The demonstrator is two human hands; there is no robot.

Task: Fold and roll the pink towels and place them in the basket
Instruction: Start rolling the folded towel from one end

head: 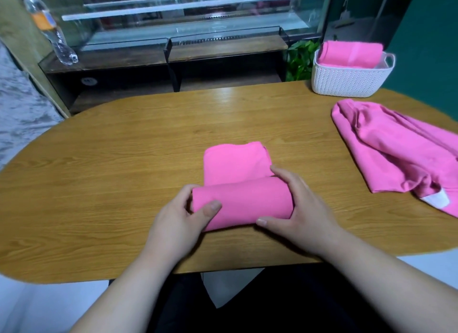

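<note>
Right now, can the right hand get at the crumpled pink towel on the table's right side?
Probably yes: only bare wooden table lies between the right hand and the crumpled pink towel, though it must first release the half-rolled pink towel.

Half-rolled pink towel (pixel 238 201) lies mid-table, loose towel (pixel 396 154) at right (third towel (pixel 349 54) in white basket (pixel 347 82)).
</note>
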